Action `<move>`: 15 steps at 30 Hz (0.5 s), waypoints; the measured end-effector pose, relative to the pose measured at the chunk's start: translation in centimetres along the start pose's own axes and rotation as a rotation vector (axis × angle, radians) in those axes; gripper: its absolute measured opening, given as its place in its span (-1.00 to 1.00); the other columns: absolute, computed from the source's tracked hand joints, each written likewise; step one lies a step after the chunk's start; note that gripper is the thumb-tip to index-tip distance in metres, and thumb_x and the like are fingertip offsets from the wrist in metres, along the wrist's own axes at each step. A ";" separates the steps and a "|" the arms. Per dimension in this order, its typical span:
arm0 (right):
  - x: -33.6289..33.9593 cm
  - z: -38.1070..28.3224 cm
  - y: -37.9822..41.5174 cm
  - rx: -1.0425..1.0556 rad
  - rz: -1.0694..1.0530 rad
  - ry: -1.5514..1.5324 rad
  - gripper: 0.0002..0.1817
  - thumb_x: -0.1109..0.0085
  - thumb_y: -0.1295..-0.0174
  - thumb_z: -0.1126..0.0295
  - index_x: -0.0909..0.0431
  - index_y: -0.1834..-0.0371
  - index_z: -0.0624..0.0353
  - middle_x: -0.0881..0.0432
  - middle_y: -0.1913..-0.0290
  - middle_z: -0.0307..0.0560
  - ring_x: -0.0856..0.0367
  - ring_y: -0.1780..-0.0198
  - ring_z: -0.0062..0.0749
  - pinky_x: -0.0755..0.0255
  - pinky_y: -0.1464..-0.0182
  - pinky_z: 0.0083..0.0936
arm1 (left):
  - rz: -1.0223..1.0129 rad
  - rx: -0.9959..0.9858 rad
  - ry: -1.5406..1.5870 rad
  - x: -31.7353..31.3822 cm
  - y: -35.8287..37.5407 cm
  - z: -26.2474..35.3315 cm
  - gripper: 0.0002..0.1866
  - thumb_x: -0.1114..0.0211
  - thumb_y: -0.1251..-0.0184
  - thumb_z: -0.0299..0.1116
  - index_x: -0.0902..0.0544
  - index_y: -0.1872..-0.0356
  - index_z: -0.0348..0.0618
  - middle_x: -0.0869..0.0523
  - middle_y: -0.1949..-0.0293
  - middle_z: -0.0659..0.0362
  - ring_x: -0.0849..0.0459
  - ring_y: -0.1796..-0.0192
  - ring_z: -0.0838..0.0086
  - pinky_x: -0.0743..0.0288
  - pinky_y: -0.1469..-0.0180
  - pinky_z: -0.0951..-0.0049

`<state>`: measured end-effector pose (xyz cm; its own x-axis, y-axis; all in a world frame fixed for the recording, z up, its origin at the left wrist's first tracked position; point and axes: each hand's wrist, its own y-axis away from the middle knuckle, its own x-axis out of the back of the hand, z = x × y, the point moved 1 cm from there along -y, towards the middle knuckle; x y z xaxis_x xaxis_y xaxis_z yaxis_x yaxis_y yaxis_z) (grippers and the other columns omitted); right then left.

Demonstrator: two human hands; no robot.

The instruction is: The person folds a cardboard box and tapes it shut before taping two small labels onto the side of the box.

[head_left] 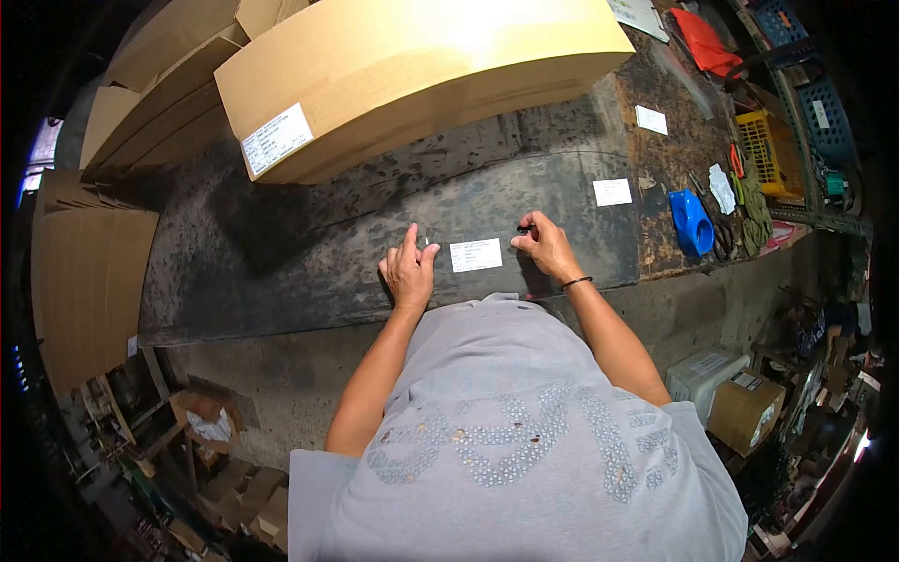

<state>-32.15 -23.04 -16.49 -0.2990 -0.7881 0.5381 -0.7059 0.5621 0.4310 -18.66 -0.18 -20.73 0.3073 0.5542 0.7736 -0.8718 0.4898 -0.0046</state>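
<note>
A white printed label [476,255] lies between my hands on the dark tabletop [328,272]. To its left is my left hand [408,273], its index finger and thumb apart; a thin pale glint shows between them, too small to name. At the label's right side my right hand [548,247] is closed, thumb and fingers pinched by a small dark thing that I cannot make out. A dark band circles the right wrist.
A large closed carton [412,84] with a label stands across the back. More cartons [94,281] are at the left. On the right lie two white labels [612,192] [651,119], a blue tape dispenser [691,223], hand tools and a yellow basket [759,155].
</note>
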 end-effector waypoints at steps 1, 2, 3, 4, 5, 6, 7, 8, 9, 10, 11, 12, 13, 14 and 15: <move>-0.1 0.1 -0.1 -0.002 -0.002 -0.001 -0.63 -0.36 -0.11 0.30 -0.50 0.09 0.22 -0.60 0.38 0.00 -0.61 0.29 -0.21 -0.47 0.17 -0.31 | -0.002 0.001 -0.001 0.0 0.0 0.0 -0.42 -0.39 -0.21 -0.12 -0.53 -0.26 -0.04 -0.54 0.48 0.34 -0.48 0.25 0.43 -0.24 0.00 0.33; -0.2 0.3 -0.2 0.007 0.005 0.013 -0.62 -0.37 -0.10 0.30 -0.50 0.08 0.22 -0.62 0.36 0.03 -0.62 0.27 -0.15 -0.48 0.16 -0.28 | -0.007 -0.003 -0.021 -0.1 0.1 -0.1 -0.42 -0.38 -0.22 -0.11 -0.53 -0.26 -0.04 -0.55 0.46 0.34 -0.47 0.23 0.44 -0.21 -0.03 0.33; -0.3 0.4 -0.3 0.015 0.013 0.026 -0.61 -0.37 -0.10 0.29 -0.50 0.06 0.21 -0.63 0.35 0.06 -0.64 0.24 -0.09 -0.48 0.14 -0.25 | -0.012 -0.008 -0.040 -0.2 0.1 -0.1 -0.43 -0.37 -0.23 -0.10 -0.54 -0.25 -0.04 -0.55 0.45 0.35 -0.47 0.21 0.45 -0.19 -0.06 0.32; -0.4 0.6 -0.4 0.013 0.012 0.025 -0.61 -0.37 -0.10 0.29 -0.50 0.06 0.21 -0.63 0.35 0.06 -0.64 0.24 -0.09 -0.48 0.14 -0.25 | -0.014 -0.007 -0.041 -0.3 0.2 -0.1 -0.43 -0.37 -0.23 -0.10 -0.54 -0.25 -0.04 -0.55 0.45 0.35 -0.47 0.21 0.45 -0.19 -0.06 0.32; -0.5 0.7 -0.5 0.010 0.012 0.040 -0.60 -0.37 -0.10 0.28 -0.50 0.06 0.21 -0.65 0.32 0.08 -0.65 0.22 -0.05 -0.48 0.13 -0.24 | -0.009 -0.018 -0.053 -0.4 0.2 -0.1 -0.44 -0.36 -0.24 -0.10 -0.53 -0.25 -0.04 -0.55 0.45 0.35 -0.46 0.20 0.44 -0.18 -0.07 0.32; -0.5 0.7 -0.6 0.007 0.012 0.054 -0.60 -0.37 -0.09 0.28 -0.50 0.05 0.21 -0.66 0.29 0.10 -0.65 0.19 0.00 -0.48 0.12 -0.22 | -0.004 -0.030 -0.064 -0.4 0.2 -0.2 -0.45 -0.35 -0.25 -0.10 -0.53 -0.25 -0.04 -0.55 0.44 0.35 -0.46 0.20 0.44 -0.17 -0.08 0.32; -0.5 0.7 -0.6 0.006 0.011 0.053 -0.60 -0.37 -0.09 0.28 -0.50 0.05 0.21 -0.66 0.29 0.10 -0.65 0.19 0.00 -0.48 0.12 -0.22 | -0.005 -0.029 -0.066 -0.5 0.2 -0.2 -0.45 -0.35 -0.25 -0.10 -0.53 -0.25 -0.04 -0.55 0.44 0.35 -0.46 0.20 0.44 -0.17 -0.08 0.32; -0.5 0.7 -0.7 0.015 0.013 0.071 -0.60 -0.37 -0.09 0.27 -0.50 0.06 0.20 -0.67 0.28 0.10 -0.66 0.18 0.00 -0.48 0.11 -0.22 | 0.017 -0.056 -0.083 -0.6 0.2 -0.3 -0.45 -0.35 -0.25 -0.10 -0.54 -0.25 -0.04 -0.54 0.46 0.36 -0.46 0.22 0.45 -0.17 -0.06 0.33; -0.5 0.6 -0.7 0.024 0.016 0.090 -0.59 -0.37 -0.09 0.25 -0.50 0.06 0.19 -0.67 0.27 0.11 -0.66 0.17 0.01 -0.48 0.10 -0.21 | 0.039 -0.083 -0.100 -0.7 0.3 -0.3 -0.45 -0.35 -0.25 -0.10 -0.55 -0.25 -0.04 -0.52 0.48 0.37 -0.45 0.25 0.47 -0.18 -0.04 0.34; -0.5 0.6 -0.7 0.024 0.014 0.089 -0.59 -0.37 -0.09 0.25 -0.50 0.06 0.19 -0.67 0.27 0.11 -0.66 0.17 0.01 -0.48 0.10 -0.21 | 0.039 -0.081 -0.101 -0.8 0.3 -0.4 -0.45 -0.35 -0.25 -0.10 -0.55 -0.25 -0.04 -0.52 0.48 0.37 -0.45 0.25 0.47 -0.18 -0.04 0.34; -0.5 0.4 -0.7 0.017 0.012 0.101 -0.60 -0.37 -0.09 0.25 -0.50 0.06 0.18 -0.67 0.27 0.11 -0.66 0.16 0.01 -0.49 0.10 -0.21 | 0.041 -0.089 -0.107 -0.8 0.3 -0.4 -0.46 -0.35 -0.25 -0.11 -0.55 -0.24 -0.04 -0.53 0.48 0.37 -0.45 0.25 0.46 -0.17 -0.04 0.34; -0.4 0.2 -0.7 0.011 0.009 0.112 -0.60 -0.37 -0.10 0.24 -0.50 0.06 0.17 -0.67 0.27 0.11 -0.67 0.15 0.01 -0.49 0.10 -0.20 | 0.043 -0.096 -0.112 -0.8 0.3 -0.5 -0.46 -0.35 -0.25 -0.12 -0.55 -0.24 -0.04 -0.53 0.47 0.36 -0.45 0.24 0.46 -0.17 -0.05 0.33; -0.4 0.1 -0.6 0.011 0.008 0.112 -0.60 -0.37 -0.10 0.24 -0.50 0.06 0.17 -0.67 0.27 0.11 -0.67 0.15 0.01 -0.49 0.10 -0.20 | 0.043 -0.095 -0.113 -0.9 0.3 -0.5 -0.46 -0.35 -0.25 -0.12 -0.55 -0.24 -0.04 -0.53 0.47 0.36 -0.45 0.24 0.46 -0.17 -0.05 0.33; -0.4 0.0 -0.6 0.020 0.010 0.133 -0.60 -0.37 -0.10 0.24 -0.50 0.06 0.16 -0.68 0.26 0.11 -0.67 0.15 0.02 -0.49 0.10 -0.20 | 0.037 -0.092 -0.120 -0.8 0.3 -0.4 -0.47 -0.35 -0.25 -0.12 -0.55 -0.24 -0.05 -0.54 0.46 0.35 -0.45 0.23 0.46 -0.16 -0.05 0.33; -0.4 0.0 -0.6 0.029 0.011 0.154 -0.60 -0.36 -0.10 0.24 -0.50 0.05 0.15 -0.68 0.26 0.11 -0.67 0.14 0.02 -0.49 0.10 -0.19 | 0.031 -0.090 -0.127 -0.8 0.3 -0.4 -0.47 -0.35 -0.26 -0.13 -0.55 -0.24 -0.06 -0.54 0.45 0.34 -0.45 0.23 0.45 -0.16 -0.06 0.33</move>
<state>-31.66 -23.07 -16.94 -0.2069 -0.7327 0.6483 -0.7221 0.5615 0.4041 -19.03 -0.23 -21.58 0.2253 0.4828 0.8462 -0.8408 0.5352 -0.0815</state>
